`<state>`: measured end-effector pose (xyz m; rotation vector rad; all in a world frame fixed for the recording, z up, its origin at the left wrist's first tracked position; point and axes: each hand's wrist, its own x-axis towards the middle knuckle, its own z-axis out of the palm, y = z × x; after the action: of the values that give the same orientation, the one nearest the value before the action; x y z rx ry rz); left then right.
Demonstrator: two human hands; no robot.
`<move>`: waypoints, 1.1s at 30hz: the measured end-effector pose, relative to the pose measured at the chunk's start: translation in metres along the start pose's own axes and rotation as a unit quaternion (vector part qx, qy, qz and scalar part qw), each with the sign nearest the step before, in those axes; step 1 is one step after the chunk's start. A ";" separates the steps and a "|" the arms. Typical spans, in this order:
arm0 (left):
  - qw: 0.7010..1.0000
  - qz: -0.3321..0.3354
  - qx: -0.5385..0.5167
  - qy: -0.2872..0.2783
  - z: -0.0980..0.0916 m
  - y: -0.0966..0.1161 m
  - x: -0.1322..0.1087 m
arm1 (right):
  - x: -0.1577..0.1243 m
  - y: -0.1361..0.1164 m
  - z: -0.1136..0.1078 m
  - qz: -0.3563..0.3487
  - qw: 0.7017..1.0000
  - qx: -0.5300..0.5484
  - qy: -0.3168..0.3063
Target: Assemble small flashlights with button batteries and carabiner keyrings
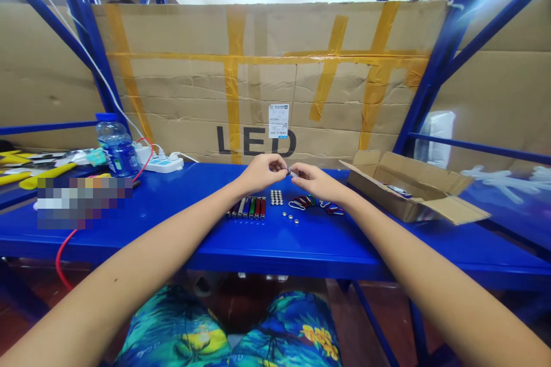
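Both hands met above the blue bench [172,229]. Left hand [260,172] and right hand [316,180] pinched a small metal part [291,172] betw. fingertips, fingers clamped. Button cells [276,196] lay just below fingers. Recommended: keep pinch low over bench, parts aligned.

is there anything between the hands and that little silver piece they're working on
Nothing visible. The left hand and right hand both pinch the small silver piece directly, held above the blue table, with the row of small coloured tubes lying below it.
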<state>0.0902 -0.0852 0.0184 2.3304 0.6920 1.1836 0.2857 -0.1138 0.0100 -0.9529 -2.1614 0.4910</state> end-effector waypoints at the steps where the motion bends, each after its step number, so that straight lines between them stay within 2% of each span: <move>1: 1.000 -0.003 -0.005 -0.007 0.000 -0.001 0.000 | 0.000 0.001 0.001 -0.002 1.000 0.003 0.010; 8: 0.999 -0.010 -0.026 -0.029 0.001 -0.003 -0.001 | -0.001 0.007 0.003 0.006 0.998 -0.010 0.054; 14: 0.994 -0.063 -0.079 -0.043 0.002 0.000 -0.003 | -0.002 0.006 0.004 -0.014 0.996 -0.034 0.077; 20: 0.988 -0.088 -0.111 -0.059 0.003 0.000 -0.003 | -0.004 0.001 0.005 -0.035 0.992 -0.087 0.084; 26: 0.988 -0.082 -0.126 -0.045 0.004 0.000 -0.002 | -0.003 -0.002 0.009 -0.037 0.990 -0.097 0.097; 33: 0.988 -0.075 -0.125 -0.051 0.004 0.000 -0.002 | -0.002 0.006 0.009 -0.051 0.982 -0.092 0.155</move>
<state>0.0925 -0.0875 0.0150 2.0758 0.6322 1.0147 0.2826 -0.1116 -0.0005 -0.9434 -1.9801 0.0842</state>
